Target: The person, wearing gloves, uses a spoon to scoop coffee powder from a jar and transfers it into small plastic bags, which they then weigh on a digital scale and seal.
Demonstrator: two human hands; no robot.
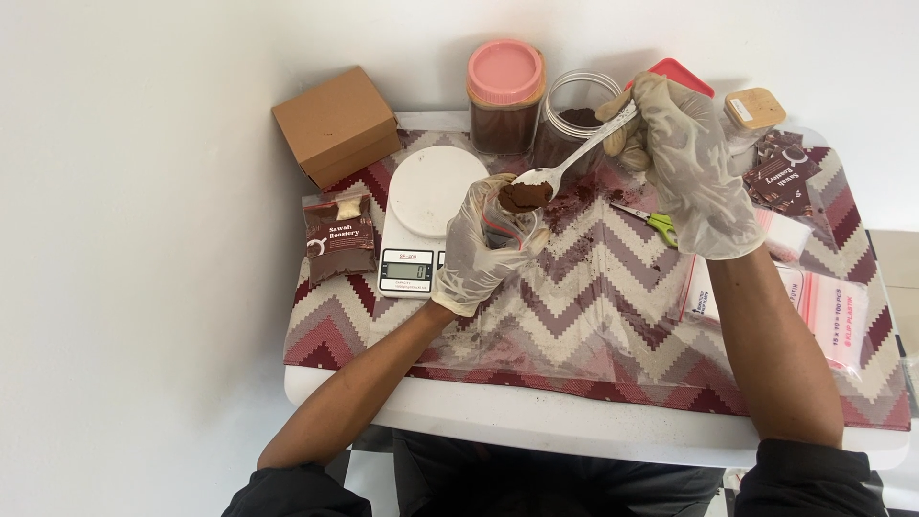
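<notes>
Behind my hands the way is crowded: the pink-lidded jar point(505, 96), the open jar point(577, 120) and a wooden-lidded jar point(753, 115) stand in a row along the wall. To my left the white scale point(426, 215), the cardboard box point(336, 124) and a filled pouch point(339, 239) block the desk point(574, 421). Green-handled scissors point(656, 222) lie just under my right hand point(689, 163). The cloth's near strip before me lies bare.
</notes>
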